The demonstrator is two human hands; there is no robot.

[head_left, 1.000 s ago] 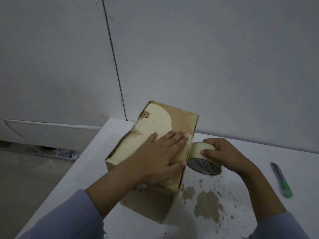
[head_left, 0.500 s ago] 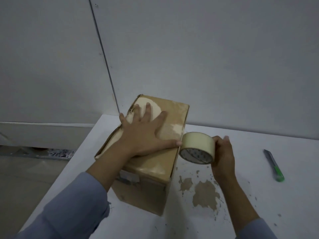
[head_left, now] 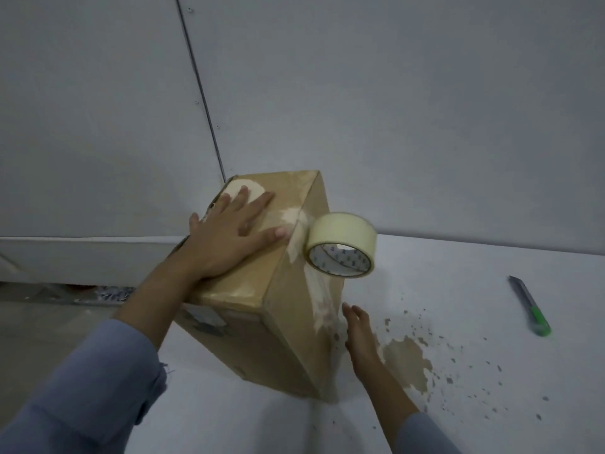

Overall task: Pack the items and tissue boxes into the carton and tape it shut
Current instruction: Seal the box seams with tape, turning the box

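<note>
Cardboard carton is sitting closed on the tabletop, so packing looks done. Left hand is pressing flat on top; tape roll is hanging off the side; right hand, its grip relaxed apart, is smoothing tape.

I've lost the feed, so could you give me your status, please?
Left hand flat on carton. Right hand open beside it. Tape roll hangs off carton. Nothing blocking.

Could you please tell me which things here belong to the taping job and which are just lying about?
In the job:
carton, closed
tape roll, hanging at the carton's side
left hand, flat on the carton's top
right hand, open beside the carton

Lying about:
knife, on the table, apart from the carton
</note>
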